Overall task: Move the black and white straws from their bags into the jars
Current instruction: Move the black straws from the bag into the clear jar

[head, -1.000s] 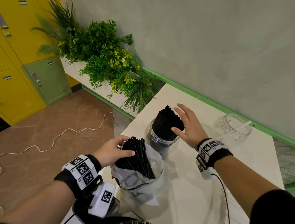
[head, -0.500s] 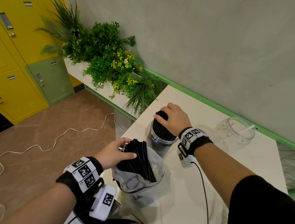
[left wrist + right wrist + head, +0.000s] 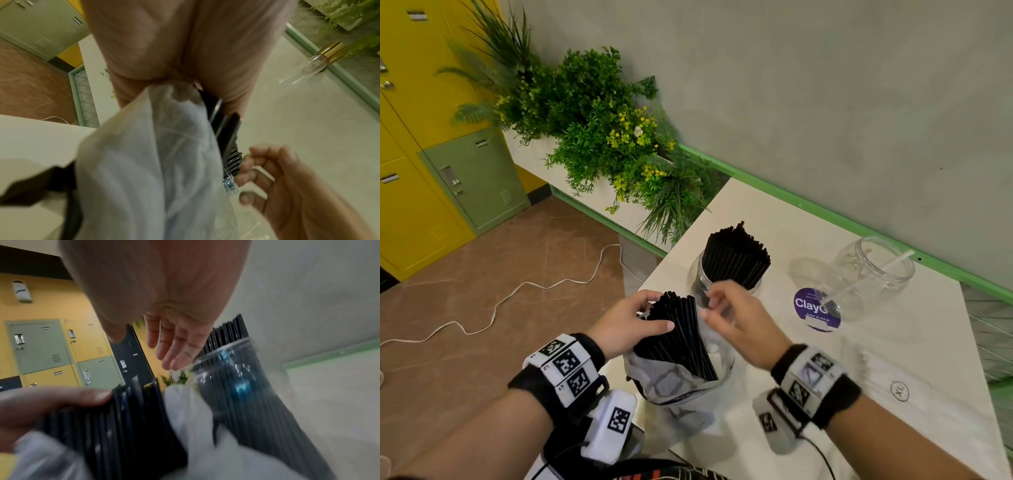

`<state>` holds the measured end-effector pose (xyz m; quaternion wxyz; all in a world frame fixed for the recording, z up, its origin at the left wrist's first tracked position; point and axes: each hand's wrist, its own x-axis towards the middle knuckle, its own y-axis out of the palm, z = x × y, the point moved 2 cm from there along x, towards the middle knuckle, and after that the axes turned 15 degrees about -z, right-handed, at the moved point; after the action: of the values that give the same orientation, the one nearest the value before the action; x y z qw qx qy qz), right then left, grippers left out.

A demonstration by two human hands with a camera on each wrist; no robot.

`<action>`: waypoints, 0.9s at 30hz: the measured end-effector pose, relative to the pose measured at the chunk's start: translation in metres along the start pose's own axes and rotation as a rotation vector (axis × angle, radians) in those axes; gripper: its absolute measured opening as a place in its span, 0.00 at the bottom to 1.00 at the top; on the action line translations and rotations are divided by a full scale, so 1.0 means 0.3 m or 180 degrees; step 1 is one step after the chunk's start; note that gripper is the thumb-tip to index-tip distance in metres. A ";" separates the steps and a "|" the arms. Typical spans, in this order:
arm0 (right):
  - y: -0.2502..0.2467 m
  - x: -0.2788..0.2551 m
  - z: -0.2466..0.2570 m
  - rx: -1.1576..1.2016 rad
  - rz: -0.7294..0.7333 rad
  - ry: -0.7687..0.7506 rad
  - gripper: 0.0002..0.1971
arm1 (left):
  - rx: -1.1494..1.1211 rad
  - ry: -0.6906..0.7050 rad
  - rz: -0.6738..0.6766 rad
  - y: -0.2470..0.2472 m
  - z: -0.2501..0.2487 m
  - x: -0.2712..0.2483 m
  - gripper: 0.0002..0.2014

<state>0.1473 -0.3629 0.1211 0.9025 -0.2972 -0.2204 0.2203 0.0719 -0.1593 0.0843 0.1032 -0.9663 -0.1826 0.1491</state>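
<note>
The left hand (image 3: 626,327) curls its fingers around the bundle of black straws (image 3: 681,337) standing in the plastic bag (image 3: 678,387) on the counter (image 3: 914,346). The right hand (image 3: 736,320) hovers beside it, fingers loose and spread, holding nothing. Behind, 1 jar (image 3: 722,277) holds black straws; the second jar (image 3: 873,274) holds 1 white straw (image 3: 866,279).

The left hand (image 3: 625,322) is reached in from 7 o'clock, its thumb and fingers curled round the bundle of black straws (image 3: 679,337). The right hand (image 3: 736,320) is extended from 4 o'clock, fingers loosely bent, nothing held, just beside that bundle. Marker bands are worn on both wrists.
</note>
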 end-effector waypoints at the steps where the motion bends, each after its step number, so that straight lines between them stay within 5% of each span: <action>1: 0.021 -0.039 -0.012 -0.0011 0.0093 0.0148 0.18 | -0.0007 0.0000 -0.0004 0.001 0.001 0.000 0.37; 6: 0.065 -0.110 -0.048 0.0033 0.0274 0.0676 0.31 | 0.0126 0.0121 0.0173 0.012 -0.014 -0.015 0.37; 11: 0.106 -0.091 -0.076 0.0058 0.0227 0.0729 0.40 | 0.0247 0.0363 0.0410 0.038 -0.042 -0.029 0.18; 13: 0.120 -0.084 -0.089 0.0061 0.0170 0.0816 0.40 | 0.0281 0.0444 0.0441 0.044 -0.048 -0.029 0.18; 27: 0.113 -0.082 -0.057 0.0501 0.0066 0.1106 0.17 | 0.0095 0.0565 0.0547 0.062 -0.059 -0.016 0.14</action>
<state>0.1276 -0.3588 0.0806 0.9451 -0.2615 -0.0402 0.1915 0.0795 -0.1805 0.0974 0.1202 -0.9862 -0.0869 0.0740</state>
